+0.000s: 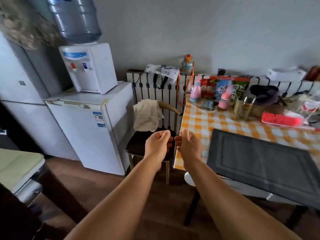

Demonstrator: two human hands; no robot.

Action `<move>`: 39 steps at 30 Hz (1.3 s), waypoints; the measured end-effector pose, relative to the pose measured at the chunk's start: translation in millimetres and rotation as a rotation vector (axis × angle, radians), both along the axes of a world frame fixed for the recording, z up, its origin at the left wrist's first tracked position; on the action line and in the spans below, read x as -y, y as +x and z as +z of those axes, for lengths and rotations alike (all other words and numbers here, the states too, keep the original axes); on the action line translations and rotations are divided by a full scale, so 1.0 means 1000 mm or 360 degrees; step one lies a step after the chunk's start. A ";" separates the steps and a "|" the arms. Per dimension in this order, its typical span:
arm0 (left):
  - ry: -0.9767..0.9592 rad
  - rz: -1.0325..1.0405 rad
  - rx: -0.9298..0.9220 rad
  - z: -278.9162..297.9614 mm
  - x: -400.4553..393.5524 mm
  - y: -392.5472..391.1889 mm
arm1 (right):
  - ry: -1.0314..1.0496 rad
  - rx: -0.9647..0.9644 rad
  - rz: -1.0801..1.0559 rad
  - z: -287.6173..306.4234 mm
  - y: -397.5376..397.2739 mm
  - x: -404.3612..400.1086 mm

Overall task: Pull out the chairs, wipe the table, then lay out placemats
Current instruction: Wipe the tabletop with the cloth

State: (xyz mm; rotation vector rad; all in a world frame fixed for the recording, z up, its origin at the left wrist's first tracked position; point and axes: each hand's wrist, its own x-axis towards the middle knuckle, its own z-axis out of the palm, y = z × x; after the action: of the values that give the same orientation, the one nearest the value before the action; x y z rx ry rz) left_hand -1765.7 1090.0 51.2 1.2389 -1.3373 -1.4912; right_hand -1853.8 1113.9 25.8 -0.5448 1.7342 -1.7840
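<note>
Both forearms reach ahead; I see my left hand (158, 144) and right hand (188, 147) loosely curled, palms facing, holding nothing, over the chair (149, 142) by the desk (199, 122) corner. One dark placemat (259, 163) lies on the desk's near edge.

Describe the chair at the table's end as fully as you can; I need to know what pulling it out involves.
The chair has a dark, glossy seat, pale wooden legs and a curved wooden backrest. It stands upright on the wood floor, at the short end of the table, between it and the small fridge, with its back near the radiator. A cream cloth hangs over the backrest. Both hands hover above the seat, touching nothing.
</note>
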 end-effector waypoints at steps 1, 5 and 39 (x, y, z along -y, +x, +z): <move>0.0034 -0.0010 0.0023 -0.005 0.006 -0.010 | 0.0029 0.0013 -0.0009 -0.007 -0.010 0.005; 0.0153 0.0007 0.0152 -0.038 0.043 -0.065 | 0.0209 -0.0041 0.0024 -0.048 -0.066 0.042; 0.0472 0.0550 0.0061 -0.094 0.142 -0.042 | 0.0317 -0.0740 0.0659 -0.059 -0.035 0.155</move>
State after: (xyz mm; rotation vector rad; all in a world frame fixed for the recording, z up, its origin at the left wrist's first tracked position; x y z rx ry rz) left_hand -1808.1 948.5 -43.1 1.6009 -0.8859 -1.4519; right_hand -1888.9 959.0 -33.0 -1.2047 1.8918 -1.2420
